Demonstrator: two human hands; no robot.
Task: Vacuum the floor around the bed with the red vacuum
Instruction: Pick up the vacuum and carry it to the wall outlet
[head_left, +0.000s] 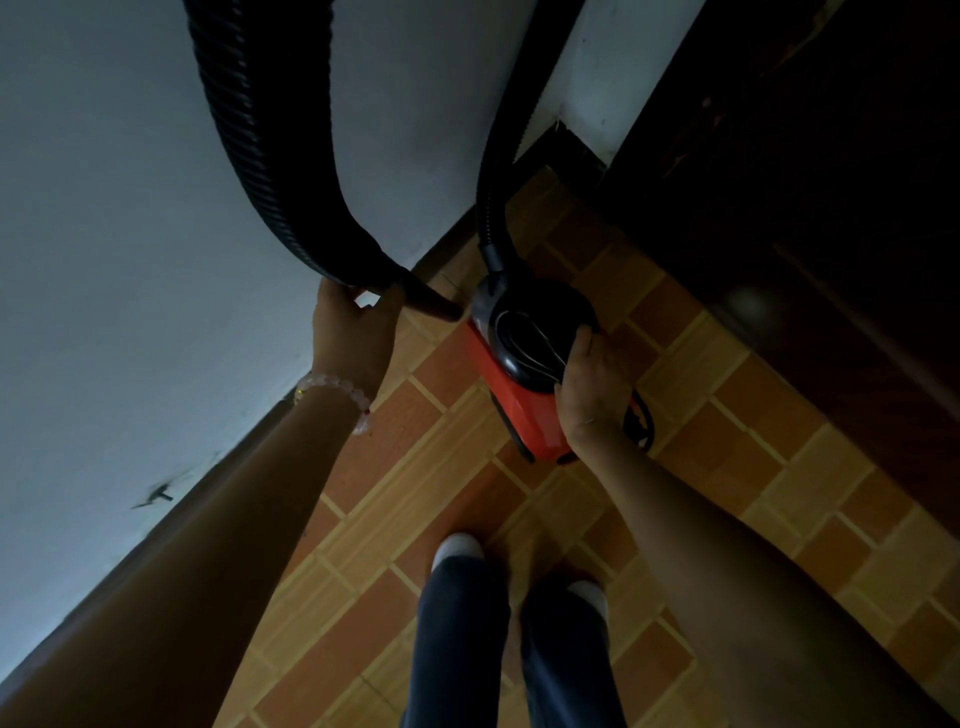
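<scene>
The red vacuum (519, 400) stands on the tiled floor (426, 499) near the wall, its top black with a coiled cord. A black ribbed hose (260, 156) loops up out of view and comes back down to the vacuum's front. My left hand (353, 338) grips the hose where it meets a dark nozzle tube (436, 301). My right hand (592, 384) rests over the rear of the vacuum's black top, fingers curled on its edge. The bed is not visible.
A white wall (130, 260) with a dark skirting board runs along the left. Dark wooden furniture (831, 208) stands at the right. My legs and white shoes (460, 545) are at the bottom, on the orange and brown tiles.
</scene>
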